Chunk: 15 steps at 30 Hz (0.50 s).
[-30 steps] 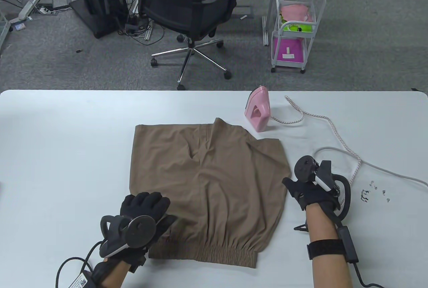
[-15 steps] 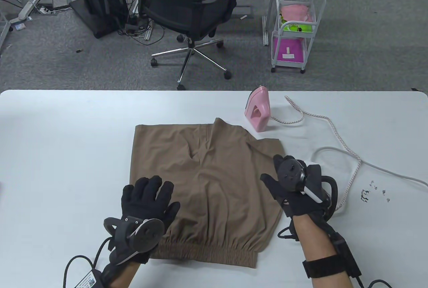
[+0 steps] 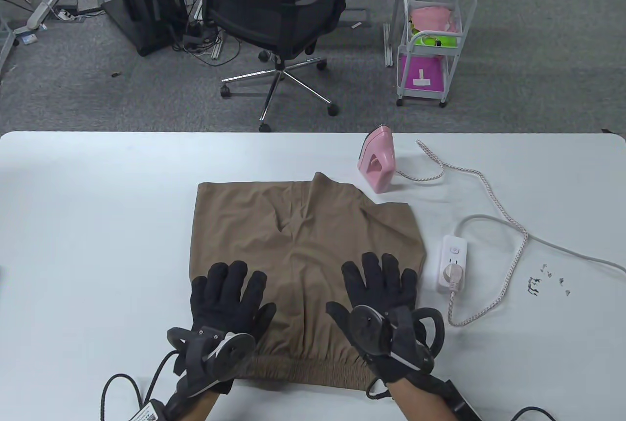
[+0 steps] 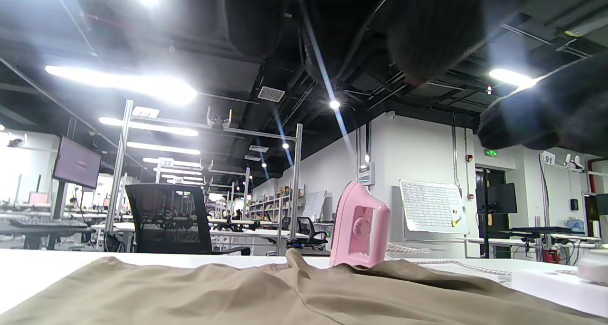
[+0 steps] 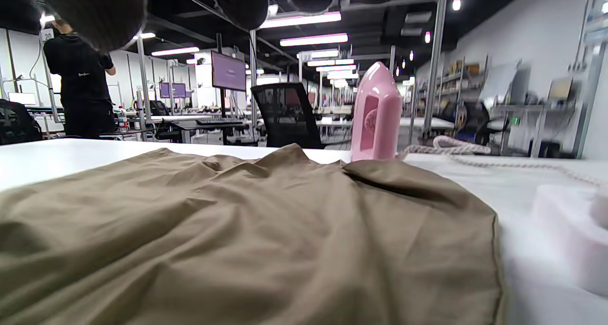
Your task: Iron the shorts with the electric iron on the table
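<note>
Resting flat with fingers spread on the shorts [image 3: 303,250], left hand [image 3: 227,296] and right hand [image 3: 381,289], gripping nothing, iron [image 3: 376,159] upright at 1 o'clock on worktop [image 3: 98,225]

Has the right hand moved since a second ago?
Yes. The right hand moved left, off the power strip and onto the shorts, fingers spread.

White table [image 3: 98,206]: shorts [image 3: 303,245], iron [image 3: 376,162], power strip [image 3: 452,264].
</note>
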Tool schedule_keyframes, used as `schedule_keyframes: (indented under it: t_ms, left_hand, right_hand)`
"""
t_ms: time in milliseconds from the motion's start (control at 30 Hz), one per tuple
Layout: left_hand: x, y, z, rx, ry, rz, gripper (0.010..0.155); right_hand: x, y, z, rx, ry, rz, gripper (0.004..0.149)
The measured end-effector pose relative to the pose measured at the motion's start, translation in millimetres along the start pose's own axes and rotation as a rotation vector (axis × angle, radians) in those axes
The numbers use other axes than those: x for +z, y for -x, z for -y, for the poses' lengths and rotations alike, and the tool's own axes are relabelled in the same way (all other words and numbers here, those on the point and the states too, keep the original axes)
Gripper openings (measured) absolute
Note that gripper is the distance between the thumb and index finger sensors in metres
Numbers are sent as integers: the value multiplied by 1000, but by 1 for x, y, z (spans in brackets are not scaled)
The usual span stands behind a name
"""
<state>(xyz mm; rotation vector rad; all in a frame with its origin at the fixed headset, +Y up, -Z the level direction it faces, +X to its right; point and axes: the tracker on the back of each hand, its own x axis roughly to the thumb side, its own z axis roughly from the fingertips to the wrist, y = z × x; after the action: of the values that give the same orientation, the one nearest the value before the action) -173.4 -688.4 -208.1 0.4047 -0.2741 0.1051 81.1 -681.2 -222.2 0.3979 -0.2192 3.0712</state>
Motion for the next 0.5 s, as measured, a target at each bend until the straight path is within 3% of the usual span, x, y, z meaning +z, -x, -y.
schedule_keyframes:
  t_ms: [233,500]
  left_hand:
    - [3,-4,8,-61,6,15,66]
    - [4,-7,10,-84,17,27,65]
  right_hand:
    - [-3,-8,-30,133,-18,-10,77]
    - [-7,-7,-38,193,-29,-34,76]
